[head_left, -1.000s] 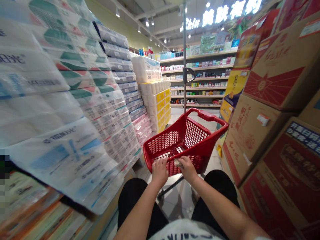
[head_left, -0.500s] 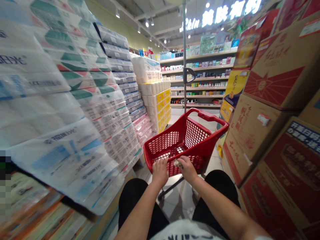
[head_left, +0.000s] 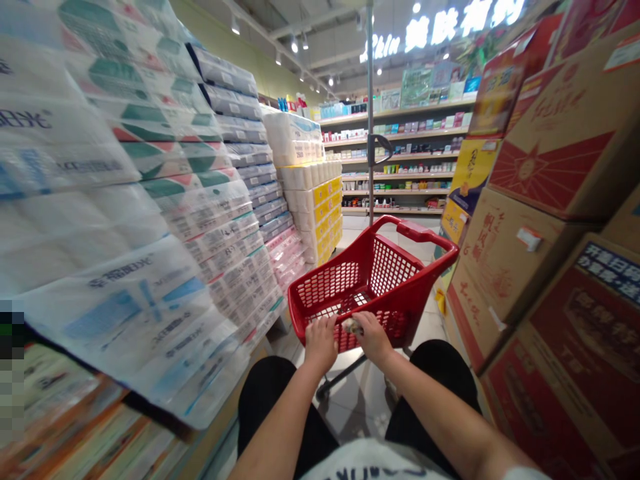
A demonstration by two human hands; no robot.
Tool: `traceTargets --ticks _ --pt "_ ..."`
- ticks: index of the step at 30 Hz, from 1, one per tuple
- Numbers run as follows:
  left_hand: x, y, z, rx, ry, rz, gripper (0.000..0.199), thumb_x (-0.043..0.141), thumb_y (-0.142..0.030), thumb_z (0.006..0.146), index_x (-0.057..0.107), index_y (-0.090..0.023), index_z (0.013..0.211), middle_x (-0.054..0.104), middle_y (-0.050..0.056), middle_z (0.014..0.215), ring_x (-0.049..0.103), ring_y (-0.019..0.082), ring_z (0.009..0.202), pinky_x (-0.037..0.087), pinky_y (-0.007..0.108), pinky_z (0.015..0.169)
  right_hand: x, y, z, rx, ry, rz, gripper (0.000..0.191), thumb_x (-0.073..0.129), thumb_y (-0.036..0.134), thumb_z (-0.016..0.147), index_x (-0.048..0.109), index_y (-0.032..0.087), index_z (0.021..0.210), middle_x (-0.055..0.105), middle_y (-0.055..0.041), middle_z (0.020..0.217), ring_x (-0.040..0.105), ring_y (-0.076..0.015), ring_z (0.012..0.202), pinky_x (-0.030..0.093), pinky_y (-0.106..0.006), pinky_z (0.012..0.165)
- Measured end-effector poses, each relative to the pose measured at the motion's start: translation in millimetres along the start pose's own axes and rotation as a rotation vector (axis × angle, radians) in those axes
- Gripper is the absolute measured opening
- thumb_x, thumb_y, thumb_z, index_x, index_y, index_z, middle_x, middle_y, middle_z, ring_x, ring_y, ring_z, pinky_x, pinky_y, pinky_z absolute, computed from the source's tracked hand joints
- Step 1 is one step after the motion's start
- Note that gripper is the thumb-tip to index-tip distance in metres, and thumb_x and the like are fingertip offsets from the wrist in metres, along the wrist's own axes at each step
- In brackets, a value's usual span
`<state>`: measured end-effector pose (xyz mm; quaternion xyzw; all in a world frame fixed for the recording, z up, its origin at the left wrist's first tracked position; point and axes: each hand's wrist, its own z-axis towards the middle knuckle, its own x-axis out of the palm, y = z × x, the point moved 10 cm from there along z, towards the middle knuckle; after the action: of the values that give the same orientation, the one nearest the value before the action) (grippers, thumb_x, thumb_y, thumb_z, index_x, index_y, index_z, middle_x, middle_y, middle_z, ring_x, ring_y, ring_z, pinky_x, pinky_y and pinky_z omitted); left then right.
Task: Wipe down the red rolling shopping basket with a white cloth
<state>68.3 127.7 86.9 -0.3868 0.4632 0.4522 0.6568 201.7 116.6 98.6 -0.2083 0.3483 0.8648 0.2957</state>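
A red plastic shopping cart [head_left: 410,303] stands in front of my knees, its perforated basket tilted in view and its handle pointing away to the right. My left hand [head_left: 321,343] rests with its fingers hooked over the cart's near rim. Just to its right, my right hand [head_left: 375,337] pinches a small crumpled whitish wad [head_left: 351,326] against the same rim. Whether the wad is cloth or tissue I cannot tell. The fingertips of both hands are partly hidden.
Tall stacks of wrapped tissue packs [head_left: 215,233] line my left side. Cardboard cartons [head_left: 520,253] rise close on the right. Behind the cart stands a grey pole [head_left: 371,113], with stocked shelves [head_left: 415,175] farther back. Tiled floor shows beneath the cart.
My right hand has slid slightly left along the rim with the wad, closer to my left hand. My left hand and the cart stay almost where they were.
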Motion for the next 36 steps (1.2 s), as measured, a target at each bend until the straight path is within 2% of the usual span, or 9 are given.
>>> traceTargets --ticks 2,6,11,16,21,25,30,34,36 --pt "0.1 0.2 -0.3 -0.003 0.007 -0.001 0.062 0.053 -0.016 0.076 0.039 -0.022 0.135 0.051 0.008 0.119 0.043 0.024 0.111 0.029 0.040 0.098 -1.1 1.0 0.4 0.000 -0.012 0.002 0.044 0.053 -0.003 0.069 0.059 0.019 0.107 0.059 -0.0091 0.108 0.053 -0.0233 0.100 0.047 -0.039 0.089" --pt "-1.7 0.2 -1.1 -0.003 0.002 -0.011 0.061 0.052 -0.016 0.077 0.039 -0.022 0.135 0.052 0.008 0.119 0.043 0.025 0.112 0.028 0.040 0.099 8.0 4.6 2.5 0.006 0.103 -0.041 0.034 0.052 -0.004 0.067 0.063 0.019 0.090 0.060 -0.0065 0.095 0.054 -0.0215 0.089 0.048 -0.036 0.080" --pt "0.6 0.9 -1.2 -0.003 0.021 -0.021 0.063 0.053 -0.016 0.076 0.037 -0.024 0.136 0.050 0.008 0.121 0.041 0.025 0.114 0.028 0.041 0.099 -0.5 15.3 5.9 -0.047 0.020 0.024 0.040 0.052 -0.003 0.070 0.063 0.020 0.101 0.060 -0.0078 0.104 0.053 -0.0218 0.098 0.047 -0.036 0.088" --pt "0.5 1.3 -0.8 -0.007 0.013 -0.024 0.062 0.052 -0.016 0.077 0.037 -0.024 0.136 0.051 0.008 0.120 0.042 0.025 0.113 0.027 0.041 0.099 11.0 15.4 5.7 -0.030 0.098 -0.022 0.038 0.052 -0.004 0.065 0.067 0.018 0.091 0.061 -0.0048 0.093 0.054 -0.0205 0.089 0.047 -0.031 0.080" --pt "2.6 1.4 -0.7 0.003 0.013 -0.014 0.063 0.052 -0.017 0.077 0.036 -0.022 0.137 0.050 0.008 0.121 0.041 0.025 0.114 0.028 0.041 0.100 8.4 17.0 6.4 -0.044 0.068 -0.012 0.042 0.051 -0.003 0.065 0.066 0.016 0.098 0.061 -0.0070 0.103 0.054 -0.0221 0.097 0.046 -0.032 0.086" --pt "2.8 2.5 -0.5 -0.007 0.019 -0.011 0.062 0.051 -0.017 0.077 0.036 -0.025 0.137 0.050 0.008 0.122 0.041 0.024 0.114 0.027 0.041 0.101 15.7 15.0 4.9 -0.028 0.139 -0.019 0.039 0.051 -0.004 0.064 0.067 0.018 0.092 0.062 -0.0049 0.093 0.056 -0.0211 0.090 0.048 -0.031 0.080" --pt "3.5 2.8 0.0 -0.012 0.042 -0.031 0.065 0.052 -0.015 0.075 0.036 -0.025 0.137 0.050 0.008 0.123 0.041 0.025 0.115 0.025 0.042 0.102 1.9 19.9 7.3 -0.073 0.015 0.020 0.041 0.053 -0.001 0.068 0.064 0.018 0.102 0.061 -0.0072 0.105 0.055 -0.0213 0.099 0.047 -0.033 0.088" --pt "1.5 2.9 1.0 -0.006 0.016 -0.032 0.062 0.050 -0.016 0.077 0.037 -0.025 0.137 0.051 0.008 0.122 0.042 0.025 0.115 0.026 0.042 0.102 10.1 16.6 8.3 -0.058 0.102 -0.068 0.035 0.051 -0.002 0.066 0.066 0.017 0.090 0.061 -0.0051 0.093 0.056 -0.0200 0.089 0.049 -0.030 0.079" --pt "0.5 2.7 1.7 -0.001 0.007 -0.034 0.061 0.050 -0.017 0.077 0.038 -0.024 0.137 0.051 0.008 0.121 0.043 0.025 0.114 0.027 0.041 0.102 9.1 16.1 9.7 -0.071 0.090 -0.070 0.035 0.050 -0.002 0.066 0.066 0.018 0.090 0.062 -0.0050 0.093 0.056 -0.0196 0.088 0.049 -0.030 0.079"
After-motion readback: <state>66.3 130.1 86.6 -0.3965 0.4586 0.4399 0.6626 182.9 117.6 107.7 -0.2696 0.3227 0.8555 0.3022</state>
